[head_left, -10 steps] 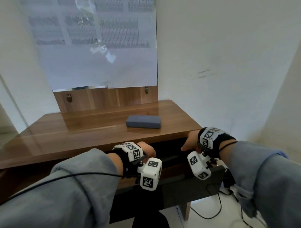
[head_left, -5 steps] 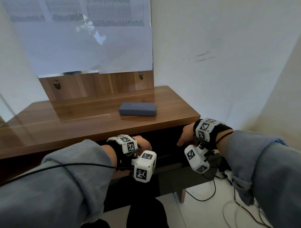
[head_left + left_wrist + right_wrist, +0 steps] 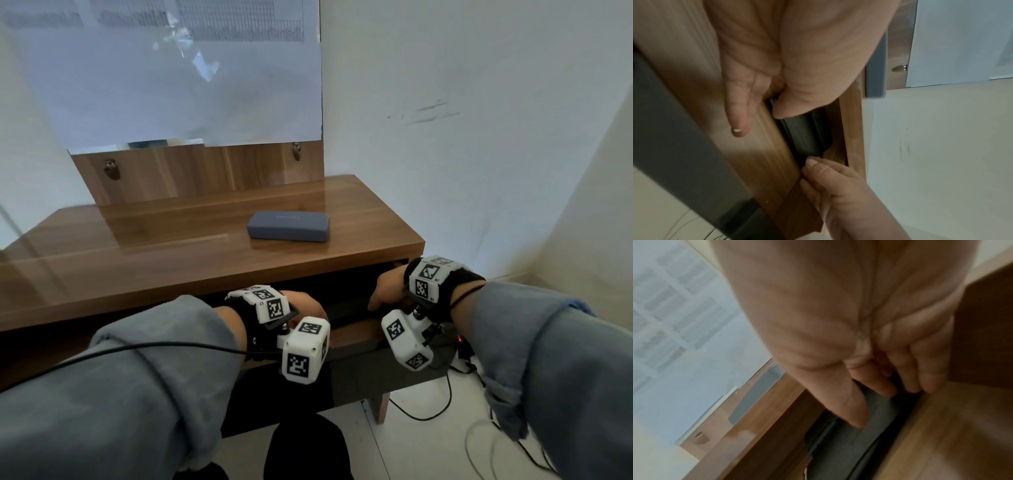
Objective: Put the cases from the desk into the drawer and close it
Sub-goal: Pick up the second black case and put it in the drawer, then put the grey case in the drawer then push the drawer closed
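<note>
A grey case (image 3: 288, 226) lies flat on the wooden desk (image 3: 171, 253), right of the middle. Below the desktop the drawer front (image 3: 356, 334) stands a little way out. A dark case (image 3: 809, 134) lies in the narrow gap behind it. My left hand (image 3: 308, 305) sits over the drawer front (image 3: 764, 162), thumb on the dark case and one straight finger on the front's outer face. My right hand (image 3: 383, 294) is at the drawer's right end. In the right wrist view its fingers (image 3: 912, 382) curl over the end of the dark case (image 3: 849, 443) and the thumb lies on top.
A wooden back panel with two metal pegs (image 3: 111, 168) and a large white sheet stand behind the desk. A white wall closes off the right side. Cables (image 3: 424, 411) and a device with a red light lie on the floor by the desk leg.
Both hands stay at the drawer opening. Only my head view has shifted, so the desk and the grey case sit lower in it than half a second ago.
</note>
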